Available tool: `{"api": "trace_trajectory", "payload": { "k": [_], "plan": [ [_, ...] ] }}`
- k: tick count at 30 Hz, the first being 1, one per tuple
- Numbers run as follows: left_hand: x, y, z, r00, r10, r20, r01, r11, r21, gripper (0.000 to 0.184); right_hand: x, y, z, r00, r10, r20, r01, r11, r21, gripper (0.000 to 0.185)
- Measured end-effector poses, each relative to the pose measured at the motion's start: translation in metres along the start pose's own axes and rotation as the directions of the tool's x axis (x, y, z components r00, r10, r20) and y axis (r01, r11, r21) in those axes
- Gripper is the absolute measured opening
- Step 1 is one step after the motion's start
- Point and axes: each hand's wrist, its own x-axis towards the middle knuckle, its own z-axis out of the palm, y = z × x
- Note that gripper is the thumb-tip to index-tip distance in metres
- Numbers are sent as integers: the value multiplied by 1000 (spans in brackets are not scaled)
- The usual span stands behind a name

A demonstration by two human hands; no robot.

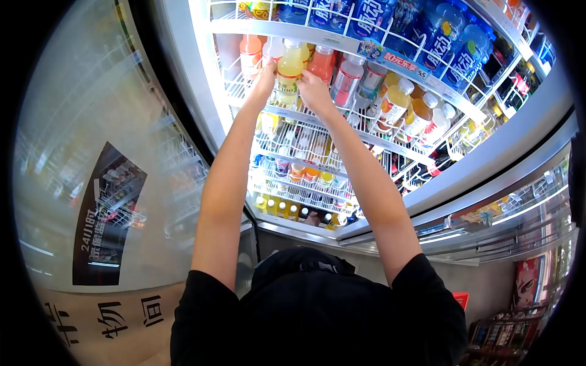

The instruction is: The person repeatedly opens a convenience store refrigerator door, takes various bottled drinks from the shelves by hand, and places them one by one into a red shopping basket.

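Observation:
Both my arms reach up into an open drinks cooler. A bottle of yellow drink (289, 68) stands nearly upright between my hands at the front of the upper shelf. My right hand (314, 91) is closed on its right side, fingers against the label. On the other side, my left hand (264, 82) is raised with its fingers bent at the bottle's left edge; their tips are partly hidden. An orange drink bottle (250, 56) stands left of my left hand. Beside my right hand are a red drink bottle (321, 63) and a clear bottle with a pink label (348, 79).
Blue-labelled bottles (373, 18) fill the shelf above, behind a wire rail and price strip (390, 58). More bottles (394, 104) line the shelf to the right. Lower wire shelves (299, 161) hold further drinks. Glass doors (116, 152) stand at the left and right.

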Motion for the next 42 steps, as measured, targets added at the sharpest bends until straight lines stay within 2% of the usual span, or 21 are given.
{"api": "trace_trajectory", "payload": {
  "k": [2, 4, 6, 9, 10, 11, 14, 17, 19, 21, 24, 28, 29, 32, 33, 34, 36, 38, 39, 42],
  "plan": [
    [-3, 0, 1, 999, -28, -35, 28, 1000, 10, 64, -5, 2, -4, 999, -6, -38, 8, 1000, 31, 39],
    [-4, -10, -1, 998, -28, -49, 28, 1000, 7, 63, -7, -3, -11, 997, 26, 71, -31, 997, 69, 36],
    [-6, -24, -4, 986, 137, -96, -138, 990, 0, 60, -12, -2, -8, 997, 35, 75, -43, 994, 103, 33],
    [-37, -6, -3, 984, 152, -97, -155, 988, -20, 56, -24, -8, -5, 999, -32, 25, 28, 988, 154, 37],
    [-40, -8, -4, 981, 169, -98, -174, 983, -52, 56, -31, -18, -7, 999, -35, 34, 29, 988, 153, 37],
    [-43, -8, -6, 968, 240, -73, -244, 968, -53, 54, -39, -29, -8, 999, -33, 41, 22, 967, 254, 39],
    [-62, 7, -1, 952, 284, -110, -291, 955, -56, 52, -47, -37, -11, 999, -14, 29, 5, 964, 265, 43],
    [-75, 20, 1, 925, 364, -107, -366, 931, 8, 50, -53, -35, -15, 997, -75, -20, 77, 954, 289, 41],
    [-82, 26, 4, 905, 414, -94, -413, 910, 33, 50, -61, -42, -21, 998, -66, -10, 64, 904, 422, 40],
    [-91, 29, 5, 854, 515, -72, -490, 844, 220, 51, -68, -47, -25, 993, -112, -40, 118, 884, 451, 39],
    [-99, 32, 11, 812, 583, -30, -547, 777, 311, 52, -81, -54, -33, 986, -143, -87, 168, 854, 492, 38],
    [-118, 36, 20, 801, 598, 2, -557, 746, 365, 60, -98, -55, -46, 968, -215, -129, 249, 877, 412, 37],
    [-125, 35, 22, 836, 548, 4, -525, 799, 292, 65, -105, -56, -49, 971, -215, -105, 239, 884, 402, 38],
    [-146, 34, 33, 872, 488, -27, -471, 854, 223, 67, -127, -58, -61, 972, -226, -67, 234, 896, 377, 39],
    [-154, 35, 37, 892, 450, -33, -442, 886, 140, 67, -135, -58, -64, 971, -232, -55, 236, 902, 363, 40],
    [-162, 35, 42, 892, 451, -31, -442, 885, 147, 67, -143, -58, -68, 971, -237, -45, 237, 906, 349, 41],
    [-183, 37, 52, 949, 310, -62, -307, 950, 49, 66, -161, -54, -73, 966, -255, -53, 257, 903, 343, 44],
    [-201, 41, 63, 948, 308, -84, -303, 951, 65, 64, -176, -46, -78, 953, -301, -29, 296, 908, 296, 48],
    [-207, 36, 65, 960, 265, -85, -263, 964, 34, 63, -183, -42, -82, 945, -327, -13, 322, 922, 217, 56],
    [-228, 20, 80, 973, 208, -104, -213, 976, -43, 60, -208, -35, -93, 940, -336, 60, 321, 930, 181, 65]
  ]
}}
